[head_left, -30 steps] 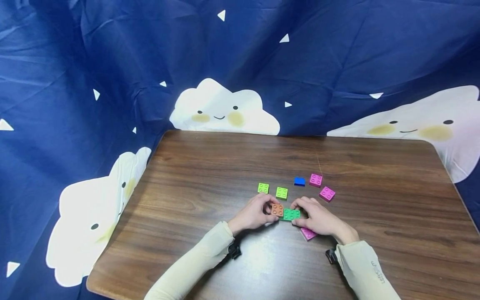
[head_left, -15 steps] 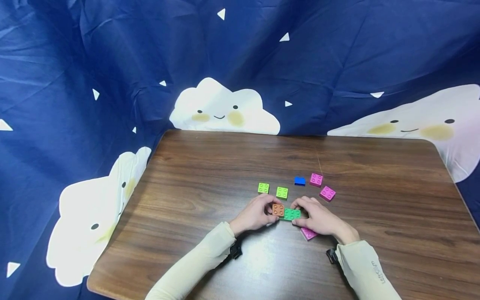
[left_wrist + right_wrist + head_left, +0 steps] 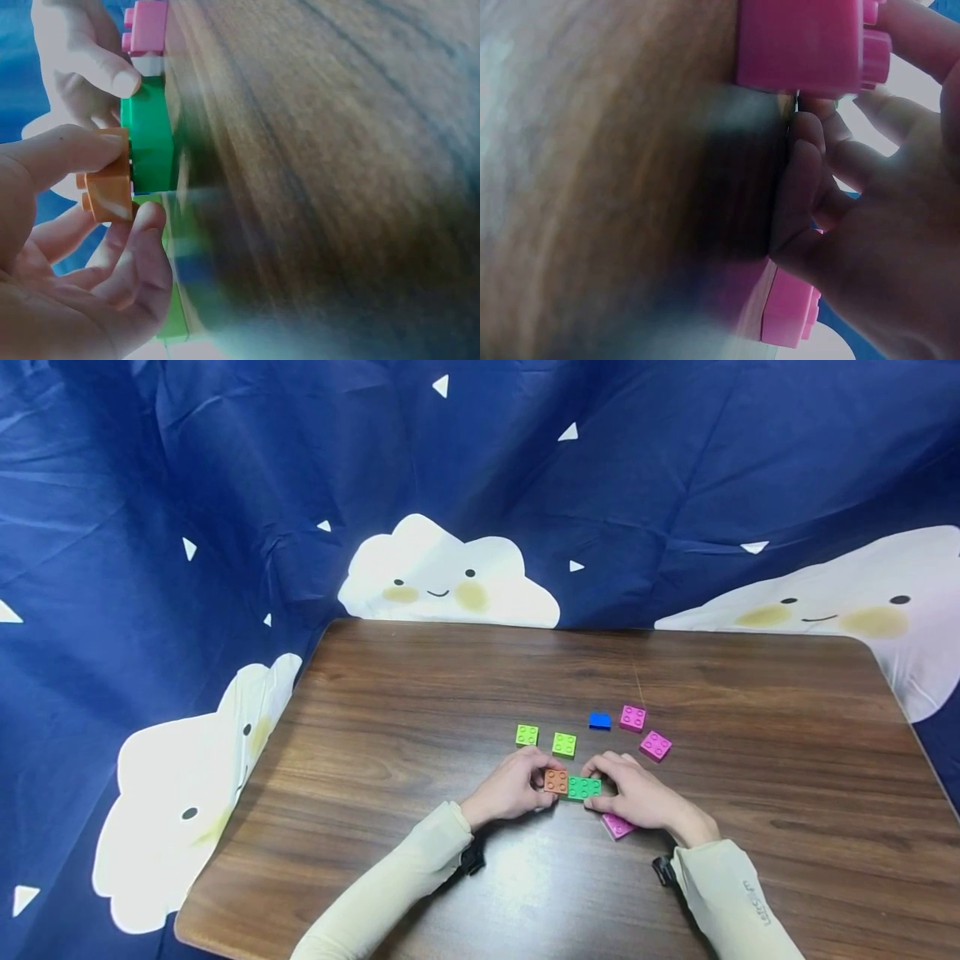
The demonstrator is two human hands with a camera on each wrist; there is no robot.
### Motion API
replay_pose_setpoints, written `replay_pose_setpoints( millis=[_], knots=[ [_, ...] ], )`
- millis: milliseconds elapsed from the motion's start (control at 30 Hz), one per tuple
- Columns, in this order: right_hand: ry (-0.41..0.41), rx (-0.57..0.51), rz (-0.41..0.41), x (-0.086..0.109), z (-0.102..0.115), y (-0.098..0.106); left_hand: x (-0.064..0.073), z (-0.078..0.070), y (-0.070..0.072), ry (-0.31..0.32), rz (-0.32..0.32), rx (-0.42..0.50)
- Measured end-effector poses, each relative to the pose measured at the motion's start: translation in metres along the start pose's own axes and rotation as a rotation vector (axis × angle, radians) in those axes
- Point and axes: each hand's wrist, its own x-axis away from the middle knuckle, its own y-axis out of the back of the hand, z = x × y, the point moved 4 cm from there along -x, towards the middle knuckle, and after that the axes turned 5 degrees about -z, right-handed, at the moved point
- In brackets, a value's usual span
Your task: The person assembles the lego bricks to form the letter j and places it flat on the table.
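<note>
My left hand (image 3: pixel 510 785) pinches an orange two-by-two toy building brick (image 3: pixel 556 781) between thumb and fingers. The orange brick overlaps the left end of a longer green brick (image 3: pixel 584 787), and in the left wrist view its underside is right at the green brick's top (image 3: pixel 150 139). The right hand (image 3: pixel 633 793) grips the green brick's right end, thumb at the near side and fingers at the far side. A pink brick (image 3: pixel 618 826) lies partly beneath the right hand in the head view; it shows large in the right wrist view (image 3: pixel 802 45).
Two lime green bricks (image 3: pixel 527 735) (image 3: pixel 564 744) lie beyond the left hand. A blue piece (image 3: pixel 599 721) and two more pink bricks (image 3: pixel 632 718) (image 3: pixel 656 746) lie beyond the right hand. The wooden table (image 3: pixel 420 693) meets a blue curtain (image 3: pixel 637 485) at its back edge.
The orange brick appears slightly lower against the green brick. Both hands keep their hold in nearly the same place; the loose bricks stay put.
</note>
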Motion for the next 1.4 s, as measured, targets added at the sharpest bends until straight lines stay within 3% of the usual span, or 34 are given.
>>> replay_pose_setpoints(
  millis=[433,733,1400],
  knots=[
    [0.005,-0.016,-0.002,-0.0009,0.0021,0.0014,-0.0023,-0.0047,-0.0023,0.003,0.045,-0.085],
    [0.017,-0.026,-0.017,0.0001,0.0026,0.0023,-0.0036,-0.0066,-0.0057,0.014,0.025,-0.104],
    [0.025,-0.023,-0.034,0.0022,0.0023,0.0028,-0.0028,-0.0071,-0.0088,-0.067,-0.012,-0.159]
  ],
)
